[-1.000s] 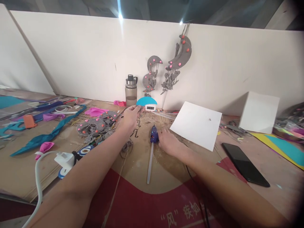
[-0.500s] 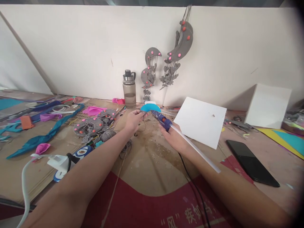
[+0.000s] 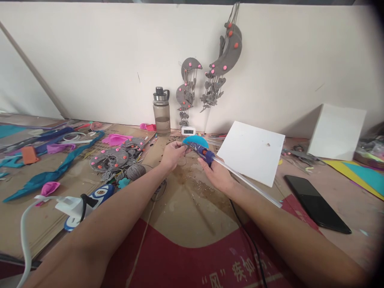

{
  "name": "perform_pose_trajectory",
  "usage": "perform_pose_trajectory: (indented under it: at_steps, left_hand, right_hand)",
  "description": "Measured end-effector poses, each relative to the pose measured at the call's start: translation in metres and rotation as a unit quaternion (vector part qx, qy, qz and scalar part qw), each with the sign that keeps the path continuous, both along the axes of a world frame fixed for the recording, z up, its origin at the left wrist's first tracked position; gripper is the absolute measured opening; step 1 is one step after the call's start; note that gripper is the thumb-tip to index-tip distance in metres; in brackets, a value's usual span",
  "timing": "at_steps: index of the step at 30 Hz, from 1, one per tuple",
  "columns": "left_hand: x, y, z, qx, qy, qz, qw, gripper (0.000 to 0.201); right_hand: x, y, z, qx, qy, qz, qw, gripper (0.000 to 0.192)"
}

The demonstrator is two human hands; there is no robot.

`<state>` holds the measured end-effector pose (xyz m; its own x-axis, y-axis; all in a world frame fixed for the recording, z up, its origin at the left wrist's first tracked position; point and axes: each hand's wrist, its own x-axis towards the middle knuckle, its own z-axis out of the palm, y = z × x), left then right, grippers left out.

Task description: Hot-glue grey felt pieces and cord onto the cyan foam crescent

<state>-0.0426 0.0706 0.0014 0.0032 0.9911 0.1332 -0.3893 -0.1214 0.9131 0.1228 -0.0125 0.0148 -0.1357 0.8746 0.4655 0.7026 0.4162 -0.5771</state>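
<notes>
- Nearest to the camera, both bare forearms reach forward over a red printed sheet (image 3: 192, 260) that lies on the desk (image 3: 186, 204).
- At the left near edge lies a white plug with a cable (image 3: 70, 205), and just beside it a blue and white round piece (image 3: 102, 193).
- A black phone (image 3: 317, 204) lies flat on the right side of the desk, well apart from the hands.
- The right hand (image 3: 217, 176) holds a blue glue gun (image 3: 205, 154); its fingers are wrapped around the body. A clear glue stick (image 3: 249, 183) comes out of the back of the gun toward the right, and a black cord (image 3: 246, 236) runs down along the right forearm.
- The left hand (image 3: 172, 154) holds a small blue felt piece (image 3: 196, 141) above the middle of the desk; its fingers pinch the edge of the piece. The tip of the gun is at this piece, between the two hands.
- Left of the hands lie grey felt ornaments with pink dots (image 3: 115, 158) and a ball of grey yarn (image 3: 135, 171).
- A white square board (image 3: 252, 152) lies to the right of the hands.
- Farther back stand a water bottle (image 3: 161, 112) and a small white clock (image 3: 188, 131).
- On the back wall hang two grey moon ornaments (image 3: 223, 64).
</notes>
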Motion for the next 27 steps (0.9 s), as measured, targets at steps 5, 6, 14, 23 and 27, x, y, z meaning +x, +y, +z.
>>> perform_pose_trajectory:
  at_steps: [5,6,14,23,27]
  left_hand:
    - [0.0009,0.0012,-0.0038,-0.003,0.029,-0.002,1.000,0.024]
    - [0.0011,0.0014,-0.0044,-0.003,0.037,-0.002,0.999,0.023]
    - [0.0029,0.0015,-0.0057,0.001,0.045,-0.008,0.999,0.021]
    - [0.0023,0.0013,-0.0079,0.010,0.087,0.002,0.996,0.021]
    - [0.0008,0.0016,-0.0092,0.026,0.123,0.018,0.992,0.019]
  right_hand:
    - [0.0004,0.0013,-0.0035,-0.006,-0.021,-0.014,1.000,0.043]
    - [0.0004,0.0014,-0.0040,-0.006,-0.024,-0.016,1.000,0.043]
    - [-0.0005,0.0014,-0.0052,0.001,-0.038,-0.019,0.999,0.040]
    - [-0.0001,0.0027,-0.0089,0.012,-0.045,-0.026,0.999,0.044]
    - [-0.0005,0.0022,-0.0085,0.021,-0.049,-0.027,0.998,0.043]
